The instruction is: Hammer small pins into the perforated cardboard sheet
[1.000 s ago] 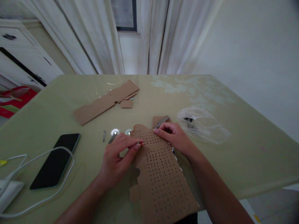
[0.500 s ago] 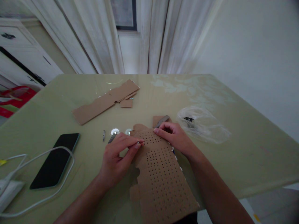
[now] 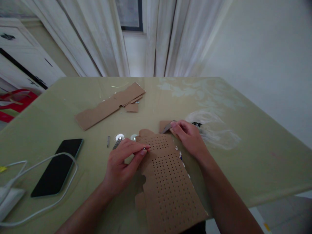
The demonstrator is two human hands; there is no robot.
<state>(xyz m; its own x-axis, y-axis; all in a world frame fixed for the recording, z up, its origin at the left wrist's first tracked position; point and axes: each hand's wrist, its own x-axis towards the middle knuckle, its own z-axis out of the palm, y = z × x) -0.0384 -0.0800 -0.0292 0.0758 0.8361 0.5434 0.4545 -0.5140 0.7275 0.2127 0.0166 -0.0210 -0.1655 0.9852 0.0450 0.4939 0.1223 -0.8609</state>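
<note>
1. Your left hand (image 3: 122, 162) rests on the left edge of the perforated cardboard sheet (image 3: 168, 182); its fingers (image 3: 136, 152) are closed in a pinch on a small dark pin (image 3: 144, 149) just above the holes.
2. Your right hand (image 3: 190, 138) lies beyond the top right corner of the sheet. Its fingers (image 3: 175, 126) are bent and touch a small grey tool (image 3: 168, 127) lying on a cardboard scrap (image 3: 163, 125); I cannot tell if they grip it.
3. The sheet lies flat on the bench (image 3: 255, 156), near you, its lower end over the bench edge.
4. Just left of the sheet are two round white pieces (image 3: 120, 137), a metal rod (image 3: 117, 143) and a small nail (image 3: 108, 141).
5. Farther out: cardboard strips (image 3: 107, 107), a clear plastic bag (image 3: 214, 130), a dark phone (image 3: 58, 167) and a white cable (image 3: 48, 182).
6. No brand or writing can be read anywhere.
</note>
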